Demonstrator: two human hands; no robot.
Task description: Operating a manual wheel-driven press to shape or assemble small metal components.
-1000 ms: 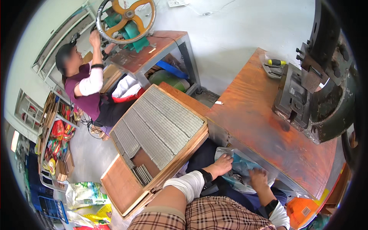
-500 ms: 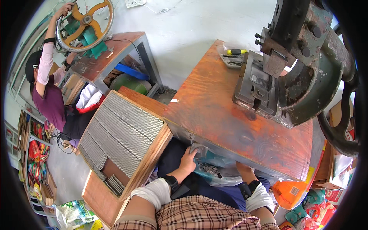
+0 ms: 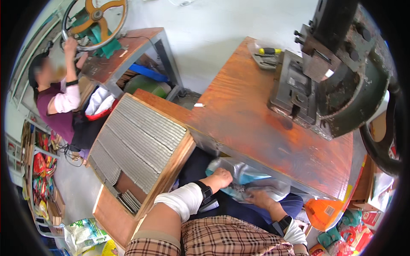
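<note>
A clear plastic bag (image 3: 273, 187) with bluish parts lies open over my lap, below the edge of the wooden table (image 3: 256, 132). Small dark metal pieces (image 3: 236, 186) show in its mouth. My left hand (image 3: 222, 177) is at the bag's left side with fingers curled closed; what they hold, if anything, is hidden. Along the near rim, my right hand (image 3: 261, 199) grips the plastic, its fingers pointing left. To my left slants a shallow wooden tray (image 3: 181, 158) with tight rows of small grey metal pieces (image 3: 141, 136); one lower section shows bare brown base.
A heavy hand press (image 3: 341, 94) with a metal die (image 3: 294, 87) stands on the table's right. Behind it sits a plastic box (image 3: 262, 59) with a yellow-black tool. Far left, another person (image 3: 57, 102) works at a wheel press (image 3: 97, 15). An orange bin (image 3: 322, 213) stands at right.
My left hand has moved right from the bag's upper left rim. My right hand has come out from beneath the table edge, leftward and nearer. The other person's raised hand has lowered at the wheel.
</note>
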